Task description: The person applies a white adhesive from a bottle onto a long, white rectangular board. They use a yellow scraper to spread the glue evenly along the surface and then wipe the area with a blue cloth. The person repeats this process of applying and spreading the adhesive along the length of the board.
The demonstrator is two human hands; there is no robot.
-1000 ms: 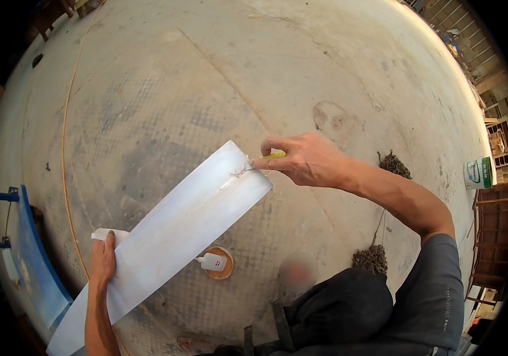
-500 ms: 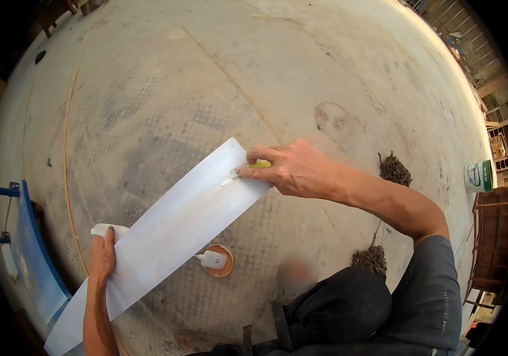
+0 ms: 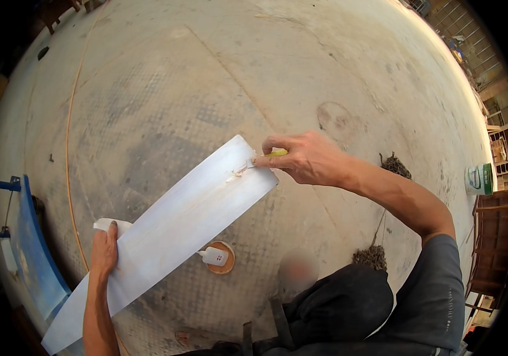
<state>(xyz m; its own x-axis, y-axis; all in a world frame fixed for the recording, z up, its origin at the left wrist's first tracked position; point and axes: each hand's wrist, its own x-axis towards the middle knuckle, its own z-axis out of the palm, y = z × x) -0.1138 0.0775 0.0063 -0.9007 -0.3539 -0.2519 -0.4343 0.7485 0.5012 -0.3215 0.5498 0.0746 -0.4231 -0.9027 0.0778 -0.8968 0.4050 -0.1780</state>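
Observation:
A long, pale blue-white board [image 3: 174,222] slants from lower left to the middle, narrowing at its near end. At its near-left edge my left hand [image 3: 104,252] is closed on the board with the thumb up. A small white piece [image 3: 117,226] shows beside that thumb; whether it belongs to the board I cannot tell. My right hand [image 3: 308,157] pinches a small yellow-handled scraper [image 3: 276,153]. The scraper's blade, partly covered by fingers, meets the board near its far end. Whitish crumbs [image 3: 237,174] lie on the surface beside the blade.
Below the board, a white bottle [image 3: 213,256] lies on a round tan disc [image 3: 225,270]. Dark fibrous clumps [image 3: 370,257] lie on the concrete floor to the right. A blue curved panel [image 3: 39,249] stands at left, near an orange hose [image 3: 68,172]. A white-green bucket [image 3: 478,179] stands far right.
My right hand and the scraper have moved right and slightly away, toward the board's far end. More crumbs show on the surface behind the blade. My left hand keeps its grip.

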